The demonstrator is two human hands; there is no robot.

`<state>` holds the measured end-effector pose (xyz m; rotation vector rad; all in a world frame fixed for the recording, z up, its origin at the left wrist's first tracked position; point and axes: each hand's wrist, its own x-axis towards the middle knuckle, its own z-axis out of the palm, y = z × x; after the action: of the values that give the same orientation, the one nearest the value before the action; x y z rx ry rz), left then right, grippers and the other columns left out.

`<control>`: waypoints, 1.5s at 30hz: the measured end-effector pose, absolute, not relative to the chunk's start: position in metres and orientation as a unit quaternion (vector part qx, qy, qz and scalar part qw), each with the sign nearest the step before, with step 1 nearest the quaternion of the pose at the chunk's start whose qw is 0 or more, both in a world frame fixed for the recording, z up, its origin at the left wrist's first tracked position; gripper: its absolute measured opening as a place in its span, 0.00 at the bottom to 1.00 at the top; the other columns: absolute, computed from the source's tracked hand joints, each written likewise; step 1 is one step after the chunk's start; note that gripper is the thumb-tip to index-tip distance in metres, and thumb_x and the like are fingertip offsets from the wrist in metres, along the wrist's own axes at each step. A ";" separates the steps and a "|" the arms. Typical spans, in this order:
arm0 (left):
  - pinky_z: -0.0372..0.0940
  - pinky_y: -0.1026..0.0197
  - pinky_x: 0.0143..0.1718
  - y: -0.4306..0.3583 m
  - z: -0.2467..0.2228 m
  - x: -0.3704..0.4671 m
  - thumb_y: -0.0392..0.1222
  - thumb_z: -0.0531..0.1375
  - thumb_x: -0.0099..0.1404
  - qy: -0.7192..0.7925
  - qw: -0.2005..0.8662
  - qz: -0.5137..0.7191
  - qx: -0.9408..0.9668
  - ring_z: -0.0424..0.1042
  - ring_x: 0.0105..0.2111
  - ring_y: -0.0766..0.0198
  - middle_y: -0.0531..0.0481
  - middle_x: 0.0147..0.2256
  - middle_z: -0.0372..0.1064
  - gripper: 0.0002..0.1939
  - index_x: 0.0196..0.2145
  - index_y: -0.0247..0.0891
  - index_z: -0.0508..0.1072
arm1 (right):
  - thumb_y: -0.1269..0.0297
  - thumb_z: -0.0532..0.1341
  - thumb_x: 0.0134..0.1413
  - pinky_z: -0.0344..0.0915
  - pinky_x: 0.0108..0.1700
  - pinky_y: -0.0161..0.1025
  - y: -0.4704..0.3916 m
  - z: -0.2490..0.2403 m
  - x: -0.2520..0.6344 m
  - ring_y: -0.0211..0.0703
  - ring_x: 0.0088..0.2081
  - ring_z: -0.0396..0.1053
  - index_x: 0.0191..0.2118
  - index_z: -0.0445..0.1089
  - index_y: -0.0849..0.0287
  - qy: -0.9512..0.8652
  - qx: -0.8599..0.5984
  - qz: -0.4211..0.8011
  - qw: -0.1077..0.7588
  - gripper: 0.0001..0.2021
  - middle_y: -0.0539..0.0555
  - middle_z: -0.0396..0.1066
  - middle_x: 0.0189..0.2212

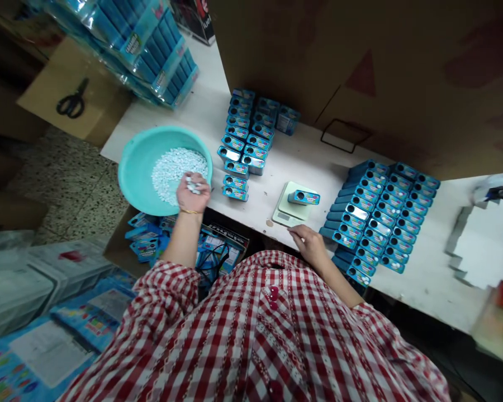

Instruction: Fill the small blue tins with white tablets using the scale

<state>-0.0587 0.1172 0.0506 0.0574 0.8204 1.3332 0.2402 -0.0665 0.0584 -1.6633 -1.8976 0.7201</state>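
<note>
My left hand (pixel 193 195), palm up with curled fingers, holds a small heap of white candies (pixel 195 183) over the rim of a turquoise basin (pixel 136 162). More loose white candies (pixel 167 167) lie in the basin. My right hand (pixel 309 241) is at the table's front edge, its fingers loosely apart and empty, the fingertips close to a pale kitchen scale (pixel 281 215). Whether they touch the scale I cannot tell. On the scale stands a blue tin (pixel 305 197) with a round dark hole in its top.
Rows of blue tins stand behind the scale (pixel 237 131) and to its right (pixel 373 206), several with white showing at the hole. Wrapped blue packs (pixel 151 50), scissors (pixel 72 103), a large cardboard box (pixel 339 67) and an open carton of blue packs (pixel 146 240) surround the table.
</note>
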 end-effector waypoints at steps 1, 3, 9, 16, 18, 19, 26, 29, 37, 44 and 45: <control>0.56 0.72 0.20 0.105 0.054 -0.040 0.40 0.48 0.67 0.361 0.735 0.574 0.018 0.62 0.20 0.75 0.54 0.22 0.59 0.13 0.26 0.37 0.64 | 0.66 0.52 0.58 0.70 0.40 0.39 -0.063 0.061 0.228 0.41 0.37 0.72 0.39 0.72 0.57 -0.707 -0.593 0.276 0.269 0.11 0.55 0.74 0.34; 0.57 0.71 0.20 0.078 0.053 -0.006 0.39 0.47 0.67 0.354 0.786 0.507 -0.013 0.60 0.20 0.74 0.53 0.23 0.58 0.13 0.26 0.36 0.65 | 0.66 0.51 0.59 0.69 0.41 0.39 -0.057 0.066 0.204 0.40 0.38 0.71 0.40 0.71 0.57 -0.737 -0.544 0.293 0.272 0.11 0.55 0.74 0.35; 0.48 0.72 0.13 0.028 0.027 0.033 0.38 0.44 0.68 0.379 0.855 0.335 -0.114 0.54 0.17 0.76 0.53 0.22 0.55 0.17 0.24 0.35 0.64 | 0.66 0.49 0.60 0.68 0.39 0.36 -0.053 0.072 0.163 0.40 0.37 0.68 0.39 0.71 0.57 -0.835 -0.430 0.301 0.166 0.13 0.54 0.72 0.35; 0.51 0.73 0.15 0.019 0.017 0.033 0.39 0.46 0.67 0.373 0.864 0.298 -0.158 0.55 0.18 0.75 0.52 0.22 0.54 0.17 0.22 0.34 0.64 | 0.65 0.50 0.59 0.67 0.40 0.39 -0.063 0.057 0.205 0.42 0.38 0.67 0.40 0.70 0.57 -0.789 -0.517 0.237 0.231 0.12 0.56 0.71 0.34; 0.50 0.73 0.14 0.016 0.016 0.035 0.38 0.47 0.66 0.368 0.868 0.292 -0.161 0.55 0.18 0.74 0.52 0.22 0.54 0.17 0.22 0.34 0.64 | 0.64 0.52 0.58 0.65 0.45 0.44 -0.056 0.049 0.233 0.46 0.43 0.65 0.45 0.68 0.58 -0.744 -0.603 0.155 0.242 0.12 0.59 0.69 0.40; 0.50 0.73 0.13 0.015 0.015 0.036 0.38 0.47 0.66 0.366 0.869 0.292 -0.162 0.56 0.18 0.74 0.52 0.22 0.55 0.16 0.22 0.34 0.64 | 0.63 0.54 0.57 0.63 0.47 0.47 -0.049 0.046 0.248 0.49 0.47 0.63 0.48 0.66 0.59 -0.716 -0.647 0.113 0.237 0.14 0.61 0.67 0.45; 0.50 0.73 0.13 0.009 0.013 0.040 0.38 0.48 0.65 0.389 0.852 0.309 -0.164 0.55 0.17 0.73 0.52 0.21 0.56 0.15 0.23 0.33 0.65 | 0.66 0.53 0.55 0.62 0.44 0.45 0.019 0.027 0.320 0.50 0.42 0.62 0.50 0.63 0.61 -0.714 -0.685 0.109 0.098 0.16 0.60 0.67 0.43; 0.49 0.73 0.13 0.009 0.016 0.042 0.38 0.48 0.65 0.397 0.840 0.331 -0.168 0.54 0.17 0.73 0.52 0.21 0.56 0.15 0.22 0.33 0.64 | 0.65 0.54 0.54 0.61 0.45 0.45 0.066 0.026 0.327 0.51 0.42 0.62 0.49 0.64 0.62 -0.706 -0.694 0.093 0.106 0.17 0.61 0.67 0.43; 0.49 0.73 0.13 0.002 0.029 0.044 0.37 0.47 0.65 0.413 0.804 0.386 -0.181 0.53 0.17 0.74 0.52 0.21 0.56 0.15 0.22 0.33 0.64 | 0.73 0.52 0.52 0.61 0.46 0.43 0.220 0.008 0.301 0.52 0.47 0.64 0.53 0.63 0.64 -0.636 -0.748 0.158 0.109 0.21 0.63 0.65 0.50; 0.50 0.72 0.14 0.002 0.024 0.042 0.36 0.47 0.65 0.435 0.806 0.356 -0.185 0.53 0.16 0.74 0.52 0.20 0.56 0.15 0.22 0.33 0.64 | 0.73 0.49 0.53 0.60 0.51 0.41 0.166 0.012 0.354 0.46 0.52 0.62 0.55 0.61 0.62 -0.650 -0.720 0.134 0.204 0.22 0.60 0.63 0.53; 0.50 0.72 0.14 0.004 0.024 0.043 0.36 0.47 0.65 0.440 0.810 0.343 -0.182 0.53 0.16 0.74 0.52 0.20 0.56 0.15 0.22 0.33 0.64 | 0.70 0.50 0.55 0.59 0.52 0.43 0.133 0.017 0.369 0.47 0.51 0.62 0.52 0.64 0.62 -0.658 -0.715 0.118 0.207 0.19 0.60 0.66 0.50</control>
<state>0.0430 0.0045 0.0235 -0.3888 0.9400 0.7335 0.3694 0.1326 0.0170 -1.9905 -1.8319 0.3285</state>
